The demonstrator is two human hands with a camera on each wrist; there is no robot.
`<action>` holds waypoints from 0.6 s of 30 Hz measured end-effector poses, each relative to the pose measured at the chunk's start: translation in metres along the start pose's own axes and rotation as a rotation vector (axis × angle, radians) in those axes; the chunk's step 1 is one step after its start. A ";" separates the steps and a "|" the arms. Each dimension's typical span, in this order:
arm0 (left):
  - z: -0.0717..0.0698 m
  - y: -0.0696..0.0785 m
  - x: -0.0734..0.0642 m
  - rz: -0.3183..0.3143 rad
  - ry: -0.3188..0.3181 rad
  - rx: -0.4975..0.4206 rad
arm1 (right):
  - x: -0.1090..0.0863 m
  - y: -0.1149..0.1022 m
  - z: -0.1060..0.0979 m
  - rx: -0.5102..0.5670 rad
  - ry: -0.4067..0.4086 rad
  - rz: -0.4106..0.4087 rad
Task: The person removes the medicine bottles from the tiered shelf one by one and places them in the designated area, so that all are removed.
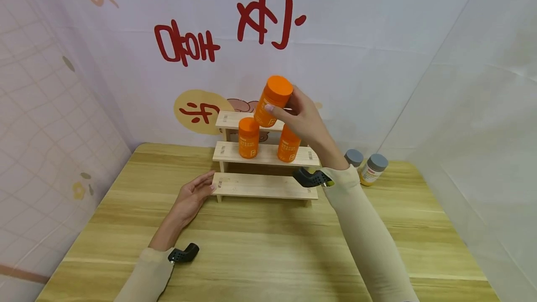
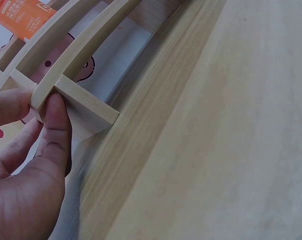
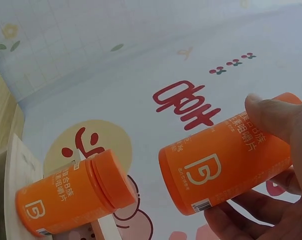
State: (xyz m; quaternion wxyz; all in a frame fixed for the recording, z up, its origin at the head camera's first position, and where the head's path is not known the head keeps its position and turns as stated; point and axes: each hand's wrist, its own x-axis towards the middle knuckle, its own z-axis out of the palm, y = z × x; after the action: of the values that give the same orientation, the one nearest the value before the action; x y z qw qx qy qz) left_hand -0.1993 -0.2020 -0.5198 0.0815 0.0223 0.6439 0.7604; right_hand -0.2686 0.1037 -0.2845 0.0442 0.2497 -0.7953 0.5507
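My right hand (image 1: 308,118) grips an orange pill bottle (image 1: 274,94), thumb across its front and fingers behind. Tilted, it hangs above the middle step of a three-step wooden shelf (image 1: 264,186). In the right wrist view, the bottle's base (image 3: 183,187) points toward the shelf. Two like bottles stand on that middle step: the left orange bottle (image 1: 248,140) and the right orange bottle (image 1: 289,146), its top hidden behind my right hand. With thumb and fingers, my left hand (image 1: 192,199) pinches the left end of the lowest board (image 2: 51,82).
Two grey-lidded bottles stand at the back right beyond my right sleeve; one is a white-labelled bottle (image 1: 372,170), the other a partly covered bottle (image 1: 354,156). Behind the shelf hangs a printed white backdrop (image 1: 356,36). The wood-grain table (image 1: 239,250) extends in front of the shelf.
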 end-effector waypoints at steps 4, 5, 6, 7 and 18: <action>-0.003 0.002 0.001 -0.008 0.000 0.016 | -0.008 0.002 -0.002 0.025 -0.006 -0.025; -0.004 0.002 0.000 -0.011 0.000 0.018 | -0.010 0.003 -0.002 0.039 -0.014 -0.040; -0.004 0.002 0.000 -0.013 0.005 0.019 | -0.012 0.005 -0.002 0.050 -0.019 -0.055; -0.003 0.001 0.001 -0.012 0.010 0.014 | -0.015 0.006 -0.004 0.057 -0.024 -0.071; 0.000 0.004 0.000 0.000 0.014 0.004 | -0.040 0.015 -0.014 0.056 0.010 -0.058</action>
State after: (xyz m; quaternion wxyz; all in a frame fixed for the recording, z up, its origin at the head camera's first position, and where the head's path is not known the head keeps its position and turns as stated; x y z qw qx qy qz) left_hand -0.1993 -0.2022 -0.5161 0.0767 0.0171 0.6458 0.7595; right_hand -0.2435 0.1341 -0.3059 0.0569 0.2710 -0.7718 0.5723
